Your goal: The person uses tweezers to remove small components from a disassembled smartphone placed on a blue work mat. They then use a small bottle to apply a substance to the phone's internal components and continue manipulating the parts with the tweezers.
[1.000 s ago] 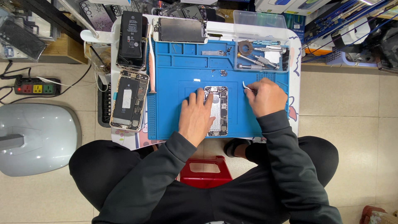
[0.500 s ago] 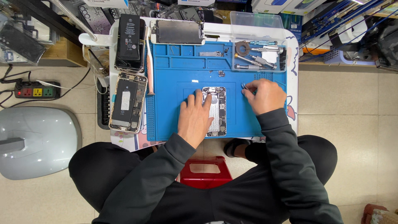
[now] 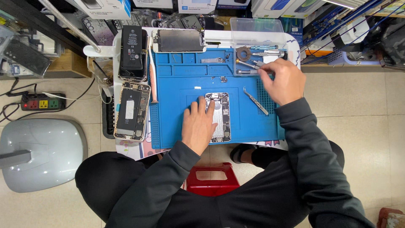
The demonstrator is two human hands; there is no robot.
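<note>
The opened phone (image 3: 220, 117) lies back-down near the middle of the blue work mat (image 3: 177, 114), its metal inner plate facing up. The left hand (image 3: 198, 124) rests flat across the phone's left side, fingers spread and pointing away from the person, pinning it to the mat. Just right of the phone, apart from it, a pair of slim metal tweezers (image 3: 255, 100) lies loose on the mat at a slant.

The right hand (image 3: 283, 80) is at the mat's upper right corner, fingers curled together over the tool tray (image 3: 242, 63), a recessed part of the mat. Its fingertips touch one of the silver screwdrivers (image 3: 249, 71) there; whether they are pinching it or only touching it I cannot tell. The tray also holds a few more silver drivers (image 3: 265, 53) lying side by side and a small round dark part (image 3: 241, 53). A clear plastic box (image 3: 256, 26) stands just behind the tray; its contents are not legible.

Small shallow compartments run along the mat's top edge, with a metal plate (image 3: 212, 60) in one.

Left of the mat on the counter (image 3: 130, 148) lie a second opened phone (image 3: 132, 111) showing its battery, a black battery pack (image 3: 133, 52) above it, and a detached screen panel (image 3: 179, 40) along the far edge.
</note>
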